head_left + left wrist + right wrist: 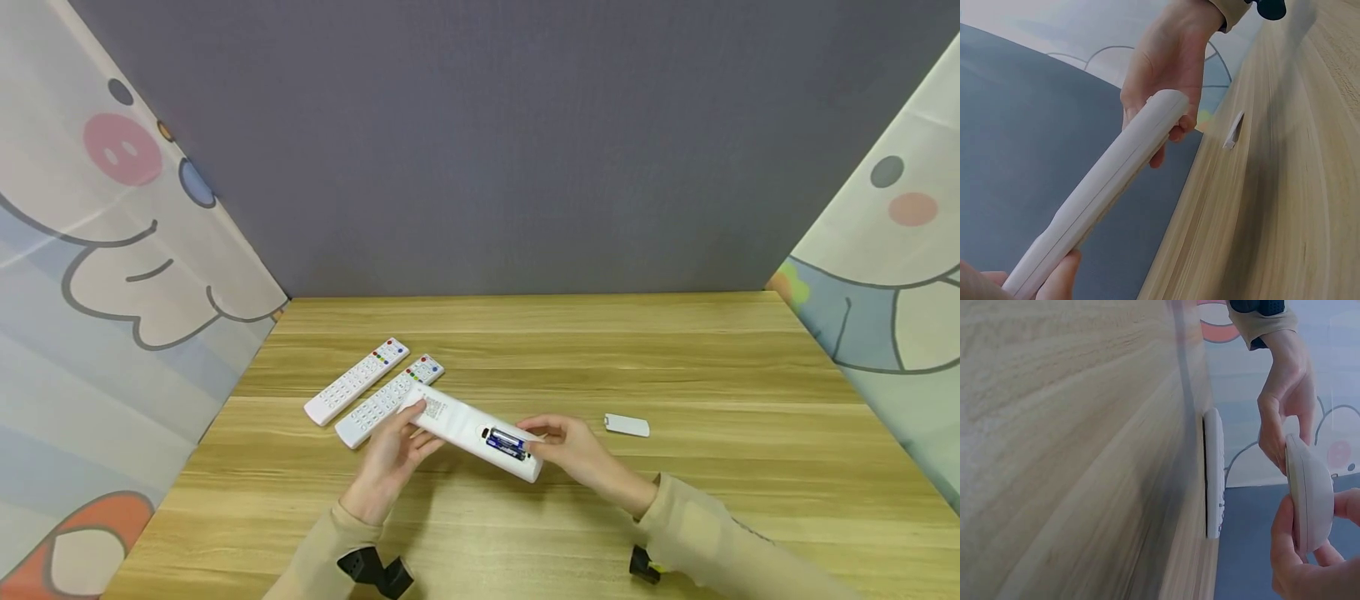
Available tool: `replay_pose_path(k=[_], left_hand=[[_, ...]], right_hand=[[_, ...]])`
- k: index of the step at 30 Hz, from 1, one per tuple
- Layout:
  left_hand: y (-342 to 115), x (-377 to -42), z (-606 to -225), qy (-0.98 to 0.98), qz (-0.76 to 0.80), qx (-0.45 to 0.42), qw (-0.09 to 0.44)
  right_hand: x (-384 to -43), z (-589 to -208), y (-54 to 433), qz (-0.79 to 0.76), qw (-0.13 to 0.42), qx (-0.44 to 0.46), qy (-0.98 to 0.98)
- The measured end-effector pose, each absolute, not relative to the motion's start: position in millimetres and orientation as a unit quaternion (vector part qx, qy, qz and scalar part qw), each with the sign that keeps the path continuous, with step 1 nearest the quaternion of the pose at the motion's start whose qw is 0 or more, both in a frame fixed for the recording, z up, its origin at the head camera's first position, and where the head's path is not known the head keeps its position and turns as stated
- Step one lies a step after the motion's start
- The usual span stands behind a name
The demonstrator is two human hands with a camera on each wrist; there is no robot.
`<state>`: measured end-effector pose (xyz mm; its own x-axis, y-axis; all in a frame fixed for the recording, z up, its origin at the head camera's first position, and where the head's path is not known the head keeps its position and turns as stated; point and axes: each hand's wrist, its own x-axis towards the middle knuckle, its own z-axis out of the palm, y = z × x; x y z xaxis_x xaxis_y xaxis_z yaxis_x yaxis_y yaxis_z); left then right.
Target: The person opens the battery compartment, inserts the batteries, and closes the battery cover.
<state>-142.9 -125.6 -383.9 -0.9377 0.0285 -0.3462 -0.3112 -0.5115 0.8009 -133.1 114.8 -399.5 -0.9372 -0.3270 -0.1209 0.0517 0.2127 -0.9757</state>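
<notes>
A white remote control [459, 427] is held above the table with its back turned up. Two blue batteries [506, 443] lie in its uncovered compartment. My left hand [392, 457] grips the end near the printed code, thumb on the back. At the compartment end, my right hand [576, 452] pinches the remote, its thumb at the batteries' edge. The right wrist view has those fingers on both faces of the remote [1311, 494]. In the left wrist view, the remote's side [1110, 178] hides part of the right fingers.
Two more white remotes, one farther left [356, 382] and one partly behind the held remote [386, 404], lie buttons up on the wooden table [712, 358]. A small white battery cover [627, 425] lies right of my right hand. A grey panel [525, 150] stands behind the table.
</notes>
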Motion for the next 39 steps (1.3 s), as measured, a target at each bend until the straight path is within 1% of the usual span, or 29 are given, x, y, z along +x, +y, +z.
replay_pose_path(k=[12,19,33,39], left_hand=[[-123,-142,-386,0.476,0.861,-0.152,0.100],[-122,-142,-386,0.477,0.861,-0.151,0.097],[-122,-142,-386,0.484,0.856,-0.147,0.103],[-122,-143,-386,0.485,0.856,-0.148,0.101]], right_hand=[[-133,-400,110,-0.624,0.149,-0.045,0.766],[-132,-402,111,-0.625,0.148,-0.046,0.765],[-134,-399,125,-0.581,0.155,-0.123,0.789],[-136,-398,135,-0.553,0.136,-0.156,0.807]])
